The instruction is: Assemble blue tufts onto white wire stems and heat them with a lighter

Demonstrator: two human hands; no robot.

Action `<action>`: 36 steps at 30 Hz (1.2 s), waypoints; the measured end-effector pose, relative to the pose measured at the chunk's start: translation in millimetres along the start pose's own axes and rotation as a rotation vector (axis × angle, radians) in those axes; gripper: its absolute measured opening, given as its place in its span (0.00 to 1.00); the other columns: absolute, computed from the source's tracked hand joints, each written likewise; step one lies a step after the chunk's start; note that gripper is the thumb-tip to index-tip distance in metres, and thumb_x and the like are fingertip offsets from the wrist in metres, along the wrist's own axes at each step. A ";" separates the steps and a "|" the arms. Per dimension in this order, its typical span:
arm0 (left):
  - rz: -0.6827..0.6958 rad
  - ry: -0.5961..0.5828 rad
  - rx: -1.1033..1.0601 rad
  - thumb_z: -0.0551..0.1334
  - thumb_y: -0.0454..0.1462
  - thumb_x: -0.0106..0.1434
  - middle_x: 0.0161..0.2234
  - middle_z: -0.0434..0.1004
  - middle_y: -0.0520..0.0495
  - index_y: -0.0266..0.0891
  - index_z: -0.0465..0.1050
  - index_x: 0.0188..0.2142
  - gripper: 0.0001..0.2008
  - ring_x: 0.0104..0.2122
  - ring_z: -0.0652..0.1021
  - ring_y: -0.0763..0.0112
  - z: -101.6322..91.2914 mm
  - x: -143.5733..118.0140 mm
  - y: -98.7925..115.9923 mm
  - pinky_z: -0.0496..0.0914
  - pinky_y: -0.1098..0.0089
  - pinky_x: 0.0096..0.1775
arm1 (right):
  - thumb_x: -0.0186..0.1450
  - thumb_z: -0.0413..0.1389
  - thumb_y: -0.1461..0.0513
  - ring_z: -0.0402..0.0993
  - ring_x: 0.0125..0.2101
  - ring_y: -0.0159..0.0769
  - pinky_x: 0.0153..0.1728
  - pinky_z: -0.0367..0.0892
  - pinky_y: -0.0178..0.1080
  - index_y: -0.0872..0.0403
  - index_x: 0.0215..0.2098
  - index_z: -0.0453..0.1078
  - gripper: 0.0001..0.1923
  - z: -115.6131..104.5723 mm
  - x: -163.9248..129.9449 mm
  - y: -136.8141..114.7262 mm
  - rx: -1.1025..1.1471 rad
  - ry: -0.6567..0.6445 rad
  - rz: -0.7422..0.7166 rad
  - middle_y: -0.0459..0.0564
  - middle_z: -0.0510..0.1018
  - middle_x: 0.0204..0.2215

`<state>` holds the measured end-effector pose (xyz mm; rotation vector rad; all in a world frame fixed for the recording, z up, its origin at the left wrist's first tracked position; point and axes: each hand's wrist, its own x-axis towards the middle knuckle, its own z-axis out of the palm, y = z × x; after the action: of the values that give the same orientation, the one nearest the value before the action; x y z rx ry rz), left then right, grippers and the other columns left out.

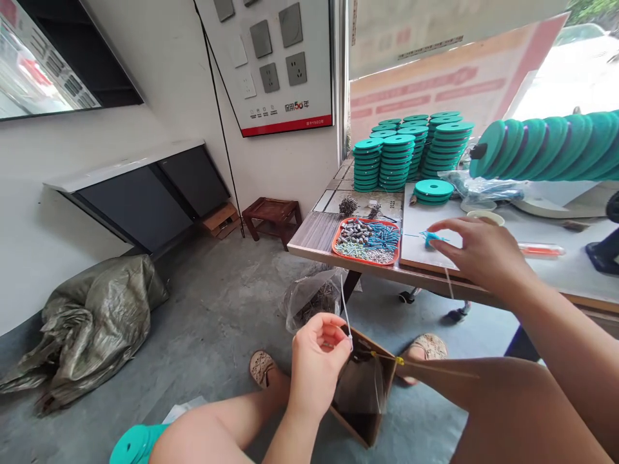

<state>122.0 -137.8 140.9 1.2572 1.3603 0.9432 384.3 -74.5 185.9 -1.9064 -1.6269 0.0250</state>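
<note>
My left hand (316,361) is raised over an open brown box (360,396) between my feet, thumb and fingers pinched on a thin white strip (345,303) that stands up from the fingertips. Over the front of the table, my right hand (488,254) has thumb and forefinger closed around a small blue bundle (429,238) with thin ends sticking out. Below that hand hangs another thin pale strand (449,283). Left of it is an orange-rimmed tray (366,259) of sorted small parts: grey pieces, blue coiled pieces, greenish and silvery bits.
Stacked green discs (367,167) fill the table's back, and a row of discs (546,147) sits on a rod at right. A plastic bag (309,299) lies under the table edge. A wooden stool (272,216) and crumpled sack (104,316) are on the floor.
</note>
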 end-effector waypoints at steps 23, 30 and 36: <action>-0.063 -0.139 0.171 0.57 0.40 0.56 0.25 0.71 0.47 0.34 0.74 0.30 0.11 0.25 0.66 0.74 12.8 -17.2 3.6 0.60 0.75 0.28 | 0.61 0.53 0.64 0.70 0.26 0.32 0.28 0.64 0.32 0.55 0.26 0.68 0.06 64.7 -141.7 -79.5 0.711 -0.020 -0.206 0.49 0.74 0.25; -0.181 -0.131 -0.050 0.60 0.42 0.54 0.19 0.64 0.51 0.32 0.70 0.26 0.13 0.18 0.60 0.80 13.5 -16.8 -4.2 0.55 0.77 0.21 | 0.61 0.53 0.53 0.68 0.25 0.34 0.27 0.63 0.33 0.56 0.25 0.70 0.15 63.9 -143.7 -81.7 1.098 -0.375 0.232 0.50 0.73 0.23; -0.235 -0.161 -0.084 0.60 0.41 0.54 0.18 0.62 0.52 0.31 0.71 0.27 0.12 0.18 0.58 0.82 9.6 -18.5 -2.2 0.51 0.78 0.20 | 0.58 0.54 0.50 0.66 0.26 0.34 0.29 0.62 0.34 0.57 0.24 0.70 0.18 64.6 -144.1 -82.3 1.145 -0.404 0.313 0.50 0.73 0.23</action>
<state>129.9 -157.2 140.1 1.0603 1.2952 0.7124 251.2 -171.7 118.5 -1.2127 -1.0721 1.2467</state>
